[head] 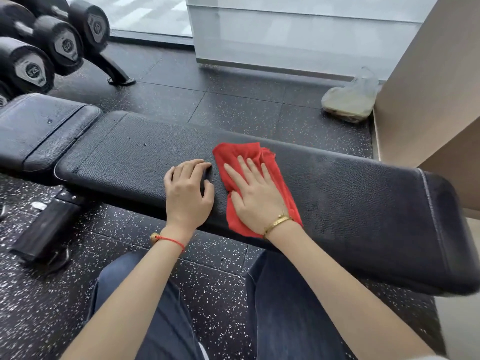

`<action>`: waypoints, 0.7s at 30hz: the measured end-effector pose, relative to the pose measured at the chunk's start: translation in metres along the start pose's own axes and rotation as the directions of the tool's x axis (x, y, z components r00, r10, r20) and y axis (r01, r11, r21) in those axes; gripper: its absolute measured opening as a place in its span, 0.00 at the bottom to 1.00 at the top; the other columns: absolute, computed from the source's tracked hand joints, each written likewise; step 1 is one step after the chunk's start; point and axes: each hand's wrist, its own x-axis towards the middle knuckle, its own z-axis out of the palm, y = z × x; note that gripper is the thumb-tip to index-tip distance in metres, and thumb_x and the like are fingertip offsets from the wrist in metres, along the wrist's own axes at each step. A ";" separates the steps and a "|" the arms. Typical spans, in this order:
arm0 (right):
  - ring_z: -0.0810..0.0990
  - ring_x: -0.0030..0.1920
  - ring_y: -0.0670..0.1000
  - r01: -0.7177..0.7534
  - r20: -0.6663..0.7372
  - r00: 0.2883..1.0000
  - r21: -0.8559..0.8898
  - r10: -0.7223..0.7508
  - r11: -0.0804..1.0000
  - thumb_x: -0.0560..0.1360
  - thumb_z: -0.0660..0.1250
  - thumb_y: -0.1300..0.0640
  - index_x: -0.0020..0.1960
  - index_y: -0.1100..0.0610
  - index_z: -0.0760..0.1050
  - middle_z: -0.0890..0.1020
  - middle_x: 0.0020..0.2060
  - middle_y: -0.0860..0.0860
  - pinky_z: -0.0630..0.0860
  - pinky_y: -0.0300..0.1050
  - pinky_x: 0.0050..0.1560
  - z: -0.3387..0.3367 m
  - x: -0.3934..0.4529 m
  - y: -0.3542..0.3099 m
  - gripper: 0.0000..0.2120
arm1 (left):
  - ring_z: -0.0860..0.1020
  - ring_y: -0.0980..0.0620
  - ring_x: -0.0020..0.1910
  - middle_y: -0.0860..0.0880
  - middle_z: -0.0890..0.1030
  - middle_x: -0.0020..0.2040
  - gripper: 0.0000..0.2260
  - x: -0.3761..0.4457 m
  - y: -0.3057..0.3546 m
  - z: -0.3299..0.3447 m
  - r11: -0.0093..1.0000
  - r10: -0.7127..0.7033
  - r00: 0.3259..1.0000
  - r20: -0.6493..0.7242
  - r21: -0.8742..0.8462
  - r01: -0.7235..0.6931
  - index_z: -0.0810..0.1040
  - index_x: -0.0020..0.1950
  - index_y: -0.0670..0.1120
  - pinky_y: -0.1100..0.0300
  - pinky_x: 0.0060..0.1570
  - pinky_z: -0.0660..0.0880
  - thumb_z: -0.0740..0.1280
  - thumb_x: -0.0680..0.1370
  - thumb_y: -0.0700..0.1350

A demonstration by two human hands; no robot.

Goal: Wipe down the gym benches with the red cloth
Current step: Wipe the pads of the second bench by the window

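Note:
A long black padded gym bench (350, 198) runs across the view from left to right. On its middle lies a crumpled red cloth (233, 154). My right hand (255, 196) presses flat on the cloth with straight, spread fingers. My left hand (187, 193) rests on the pad just left of the cloth, its fingers curled under, and I see nothing held in it. Small specks and droplets dot the pad to the left of my hands.
The bench's separate seat pad (41, 128) is at the left, with its black frame foot (44, 229) on the speckled rubber floor. A dumbbell rack (52, 45) stands at the back left. A plastic bag (350, 100) lies by the beige wall at the right.

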 end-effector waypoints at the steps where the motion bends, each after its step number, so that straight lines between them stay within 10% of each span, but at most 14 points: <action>1: 0.47 0.78 0.52 0.019 -0.006 1.000 0.013 -0.019 1.000 0.78 0.54 0.51 0.78 0.47 0.52 0.51 0.79 0.52 0.39 0.51 0.77 -0.001 -0.011 0.005 0.29 | 0.72 0.50 0.65 0.51 0.78 0.63 0.16 0.000 0.000 0.000 1.000 0.003 1.000 0.002 0.000 -0.003 0.77 0.62 0.49 0.45 0.72 0.61 0.61 0.75 0.46; 9: 0.47 0.78 0.54 -0.370 -0.035 0.929 -0.082 0.369 0.925 0.80 0.52 0.51 0.79 0.48 0.50 0.50 0.79 0.55 0.40 0.55 0.77 -0.026 0.025 0.072 0.28 | 0.72 0.50 0.65 0.51 0.78 0.63 0.16 -0.001 0.000 0.001 1.000 -0.004 1.000 -0.004 -0.013 0.004 0.77 0.62 0.49 0.45 0.73 0.61 0.60 0.76 0.46; 16: 0.47 0.78 0.51 -0.085 -0.025 0.996 -0.005 0.085 0.996 0.79 0.54 0.51 0.78 0.47 0.52 0.51 0.79 0.52 0.39 0.51 0.77 -0.008 -0.020 0.027 0.28 | 0.73 0.49 0.65 0.51 0.78 0.63 0.17 -0.002 -0.001 0.001 1.000 0.013 1.000 -0.006 -0.017 -0.013 0.77 0.63 0.48 0.45 0.72 0.61 0.60 0.75 0.46; 21: 0.50 0.78 0.53 -0.253 -0.070 0.966 -0.057 0.249 0.966 0.79 0.55 0.51 0.78 0.47 0.53 0.53 0.78 0.53 0.42 0.53 0.77 -0.027 -0.046 0.092 0.28 | 0.72 0.49 0.66 0.50 0.78 0.64 0.17 -0.003 -0.002 0.000 1.000 0.017 1.000 0.001 -0.024 -0.017 0.77 0.63 0.48 0.44 0.72 0.61 0.60 0.76 0.46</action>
